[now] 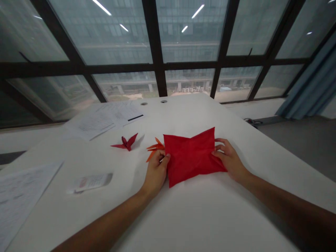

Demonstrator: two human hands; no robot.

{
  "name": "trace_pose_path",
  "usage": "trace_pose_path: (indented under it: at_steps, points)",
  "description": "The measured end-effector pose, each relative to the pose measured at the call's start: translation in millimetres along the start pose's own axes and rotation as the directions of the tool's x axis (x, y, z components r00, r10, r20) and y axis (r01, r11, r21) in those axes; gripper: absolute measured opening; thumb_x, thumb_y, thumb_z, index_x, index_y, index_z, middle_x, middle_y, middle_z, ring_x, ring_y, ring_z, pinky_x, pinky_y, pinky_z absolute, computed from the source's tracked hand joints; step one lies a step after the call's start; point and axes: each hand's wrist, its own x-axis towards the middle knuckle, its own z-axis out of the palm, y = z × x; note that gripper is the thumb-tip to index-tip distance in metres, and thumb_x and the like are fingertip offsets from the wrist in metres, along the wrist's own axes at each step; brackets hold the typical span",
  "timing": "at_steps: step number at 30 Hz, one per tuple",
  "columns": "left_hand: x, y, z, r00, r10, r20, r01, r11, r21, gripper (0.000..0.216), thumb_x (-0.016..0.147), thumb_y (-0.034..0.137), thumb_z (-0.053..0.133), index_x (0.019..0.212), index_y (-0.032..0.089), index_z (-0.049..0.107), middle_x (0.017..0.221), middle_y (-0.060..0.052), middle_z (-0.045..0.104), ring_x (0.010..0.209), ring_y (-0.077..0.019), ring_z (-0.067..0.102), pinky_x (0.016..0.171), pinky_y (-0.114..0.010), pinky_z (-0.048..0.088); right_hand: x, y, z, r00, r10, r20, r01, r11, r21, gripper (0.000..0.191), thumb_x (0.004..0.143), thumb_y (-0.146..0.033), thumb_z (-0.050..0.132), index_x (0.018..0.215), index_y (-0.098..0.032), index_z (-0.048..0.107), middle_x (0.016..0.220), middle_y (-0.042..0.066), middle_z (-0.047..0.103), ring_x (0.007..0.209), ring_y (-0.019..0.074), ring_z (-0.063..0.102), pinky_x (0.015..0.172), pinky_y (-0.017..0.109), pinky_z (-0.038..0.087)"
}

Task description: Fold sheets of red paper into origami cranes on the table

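Observation:
A sheet of red paper (193, 157) with faint creases is held up over the white table, its corners spread and its upper edge dipping in the middle. My left hand (156, 169) pinches its left edge, thumb on the near face. At the right edge, my right hand (229, 157) grips the paper between thumb and fingers. Just beyond my left hand is an orange folded-paper piece (156, 147), partly hidden by the hand. Farther left, a dark red origami crane (126, 142) rests on the table with its wings spread.
Printed sheets (97, 119) with a black strip lie at the back left, and another printed sheet (23, 196) at the near left. A small white packet (91, 182) is left of my left hand. Windows stand behind the table (189, 224); a blue curtain (307, 91) hangs at right.

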Motion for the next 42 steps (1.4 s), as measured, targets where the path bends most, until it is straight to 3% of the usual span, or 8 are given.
trace_pose_path:
  at_steps: [9, 13, 22, 24, 27, 31, 37, 42]
  points:
    - [-0.9, -0.8, -4.7, 0.996, 0.089, -0.017, -0.088, 0.994, 0.07, 0.017, 0.088, 0.03, 0.063, 0.088, 0.023, 0.047, 0.082, 0.004, 0.057, 0.074, -0.0144, 0.055, 0.068, -0.024, 0.045, 3.7, 5.6, 0.2, 1.0, -0.017, 0.01, 0.017, 0.999, -0.032, 0.019, 0.079, -0.032, 0.067, 0.08, -0.026, 0.049, 0.07, -0.006, 0.058, 0.062, 0.015, 0.055, 0.057, 0.026, 0.043]
    - [-2.9, 4.5, -6.7, 0.995, 0.094, 0.035, -0.098, 0.985, 0.145, 0.014, 0.091, 0.033, 0.061, 0.098, 0.022, 0.061, 0.097, -0.001, 0.064, 0.09, -0.0175, 0.06, 0.08, -0.027, 0.048, 5.9, 11.4, -1.2, 0.998, -0.057, 0.037, 0.061, 0.988, -0.139, 0.012, 0.081, -0.032, 0.064, 0.089, -0.024, 0.068, 0.083, -0.001, 0.067, 0.074, 0.017, 0.06, 0.065, 0.028, 0.046]
    - [3.6, 1.8, -12.4, 0.977, 0.011, 0.213, -0.079, 0.946, 0.313, 0.016, 0.087, 0.028, 0.059, 0.1, 0.02, 0.064, 0.093, -0.002, 0.067, 0.081, -0.0172, 0.063, 0.074, -0.028, 0.051, 5.8, 12.3, -6.9, 0.984, -0.16, 0.073, 0.175, 0.889, -0.422, 0.019, 0.082, -0.028, 0.063, 0.093, -0.026, 0.078, 0.097, 0.005, 0.067, 0.089, 0.025, 0.064, 0.084, 0.041, 0.053]
    - [0.7, 5.7, -10.6, 0.962, 0.0, 0.273, -0.115, 0.906, 0.407, 0.016, 0.084, 0.022, 0.059, 0.097, 0.019, 0.068, 0.08, 0.0, 0.066, 0.071, -0.016, 0.06, 0.068, -0.027, 0.047, 6.7, 9.3, -12.4, 0.934, -0.341, 0.107, 0.339, 0.749, -0.57, 0.02, 0.082, -0.025, 0.064, 0.097, -0.026, 0.077, 0.106, 0.008, 0.061, 0.1, 0.0276, 0.062, 0.095, 0.046, 0.051]
    - [-7.6, 12.4, -6.3, 0.931, 0.0, 0.366, -0.237, 0.761, 0.604, 0.023, 0.086, 0.016, 0.052, 0.1, 0.02, 0.07, 0.075, 0.001, 0.066, 0.066, -0.0155, 0.059, 0.066, -0.028, 0.044, 1.5, -2.6, -16.5, 0.766, -0.559, 0.318, 0.571, 0.363, -0.737, 0.022, 0.089, -0.02, 0.06, 0.105, -0.024, 0.074, 0.113, 0.011, 0.062, 0.11, 0.0301, 0.06, 0.1, 0.052, 0.05]
    - [-20.1, 15.6, -0.2, 0.852, 0.028, 0.523, -0.45, 0.55, 0.704, 0.031, 0.082, 0.011, 0.053, 0.106, 0.021, 0.07, 0.093, -0.003, 0.073, 0.081, -0.0197, 0.066, 0.081, -0.033, 0.051, -18.7, -19.1, -5.9, 0.536, -0.383, 0.752, 0.808, -0.025, -0.588, 0.029, 0.096, -0.021, 0.059, 0.122, -0.023, 0.07, 0.131, 0.01, 0.069, 0.129, 0.0316, 0.056, 0.12, 0.056, 0.032]
    - [-33.7, 14.1, 3.4, 0.744, 0.128, 0.655, -0.665, 0.227, 0.711, 0.04, 0.081, 0.012, 0.057, 0.118, 0.021, 0.068, 0.127, -0.013, 0.066, 0.119, -0.0322, 0.059, 0.103, -0.049, 0.05, -24.4, -13.5, 0.1, 0.557, -0.059, 0.828, 0.825, 0.155, -0.544, 0.051, 0.102, -0.041, 0.054, 0.15, -0.025, 0.053, 0.158, 0.006, 0.052, 0.148, 0.0289, 0.044, 0.127, 0.055, 0.025]
    - [-33.4, 15.4, 0.2, 0.599, 0.189, 0.778, -0.801, 0.15, 0.58, 0.085, 0.073, 0.003, 0.056, 0.155, 0.022, 0.043, 0.171, -0.012, 0.025, 0.157, -0.0337, 0.023, 0.127, -0.057, 0.027, -14.5, -6.4, -9.4, 0.562, -0.023, 0.827, 0.795, 0.289, -0.533, 0.063, 0.101, -0.047, 0.057, 0.158, -0.024, 0.043, 0.164, 0.011, 0.042, 0.154, 0.0289, 0.035, 0.129, 0.055, 0.021]
